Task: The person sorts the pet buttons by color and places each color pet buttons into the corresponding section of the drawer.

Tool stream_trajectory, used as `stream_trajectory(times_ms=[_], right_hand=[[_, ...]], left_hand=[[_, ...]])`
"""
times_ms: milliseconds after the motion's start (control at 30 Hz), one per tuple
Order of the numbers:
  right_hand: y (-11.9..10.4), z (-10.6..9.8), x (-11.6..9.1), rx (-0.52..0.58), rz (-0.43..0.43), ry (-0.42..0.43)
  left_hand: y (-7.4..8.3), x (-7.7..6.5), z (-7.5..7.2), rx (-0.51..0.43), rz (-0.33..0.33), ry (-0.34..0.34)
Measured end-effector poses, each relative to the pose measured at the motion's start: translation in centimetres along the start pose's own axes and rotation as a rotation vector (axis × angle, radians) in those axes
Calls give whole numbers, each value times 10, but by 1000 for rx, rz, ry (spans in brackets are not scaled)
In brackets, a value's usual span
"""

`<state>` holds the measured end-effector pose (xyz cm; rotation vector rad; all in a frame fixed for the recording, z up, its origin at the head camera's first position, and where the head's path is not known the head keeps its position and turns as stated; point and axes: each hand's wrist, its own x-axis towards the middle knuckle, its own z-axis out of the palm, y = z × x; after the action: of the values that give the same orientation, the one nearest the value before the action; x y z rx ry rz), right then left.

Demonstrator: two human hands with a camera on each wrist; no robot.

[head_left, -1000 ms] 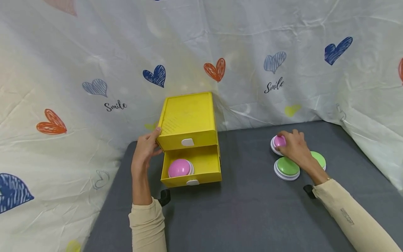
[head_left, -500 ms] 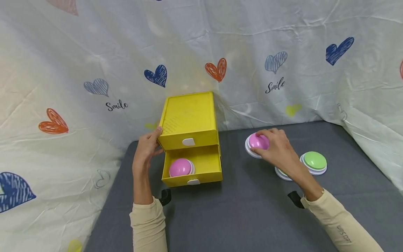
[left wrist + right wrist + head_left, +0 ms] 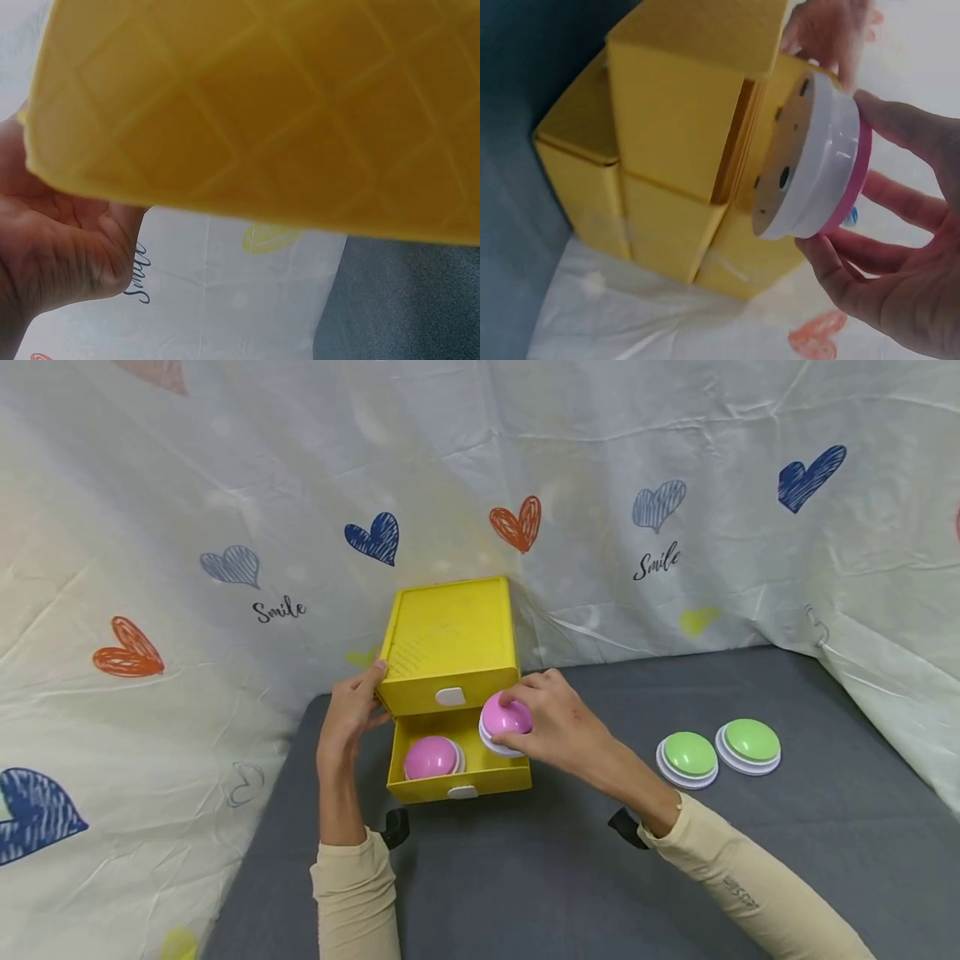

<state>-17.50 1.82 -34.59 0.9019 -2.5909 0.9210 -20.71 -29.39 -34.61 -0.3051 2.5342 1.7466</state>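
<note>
Near the centre of the head view, the right hand (image 3: 570,731) has its thumb and fingers spread to the width of a pink dome (image 3: 502,714) on a white base and grips it by the rim. The dome is tilted and appears over the right end of the pulled-out lower drawer (image 3: 420,792); the right wrist view shows its underside, dotted with small dark holes. A second pink dome (image 3: 429,757) sits in the drawer's left part. The left hand (image 3: 348,718), left of centre, holds the front left corner of the yellow drawer box (image 3: 453,631), thumb at the top edge and fingers partly hidden down the side. Two green domes, one nearer (image 3: 690,753) and one farther right (image 3: 752,740), rest side by side on the dark tabletop (image 3: 540,877) at the right of the frame. Behind hangs a white sheet (image 3: 577,443) printed with hearts.
</note>
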Motion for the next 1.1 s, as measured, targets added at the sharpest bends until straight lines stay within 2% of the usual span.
stream_trajectory(times_ms=[167,433,600,833,1100], right_hand=[[-9,12,9,-50,-52,-86],[-12,38,17,-181,-126,-103],[-12,50,20,-168,-86,-136],[-11,54,20,-177,-18,-200],[-10,55,22,-195,-24,-252]], left_hand=[[0,0,2,8,2,6],[0,0,3,-5,-6,5],[1,-1,3,-6,-8,6],[1,0,4,-19,-12,5],[0,-2,1,-6,-15,6]])
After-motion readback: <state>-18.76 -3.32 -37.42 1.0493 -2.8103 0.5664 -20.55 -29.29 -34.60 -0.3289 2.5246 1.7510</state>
